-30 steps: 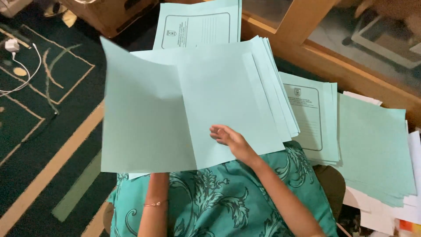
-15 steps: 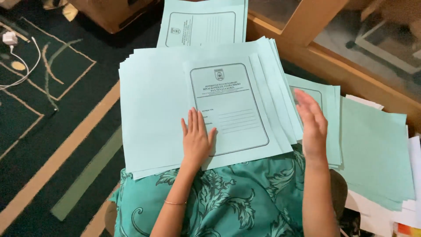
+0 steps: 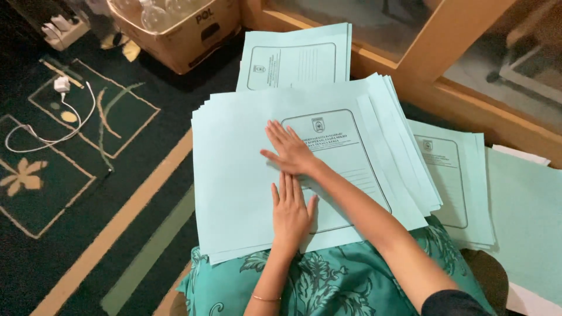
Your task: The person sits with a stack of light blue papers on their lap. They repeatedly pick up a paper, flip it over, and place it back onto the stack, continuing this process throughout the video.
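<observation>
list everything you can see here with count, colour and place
folder stack: many sheets, pale green, on the lap, under both hands
printed folder: one or a few, pale green, on the floor above the stack
side pile: several, pale green, right of the stack
plain sheets: a few, pale green, far right
cardboard box: one, brown, top centre, holds clear round items
cable: one, white, with charger, on the carpet at left
carpet: one, dark green with tan lines, left
wooden frame: one, tan, top right
skirt: one, teal floral, bottom centre
left hand: flat on the stack, bracelet on the wrist
right hand: flat on the stack, above the left
</observation>
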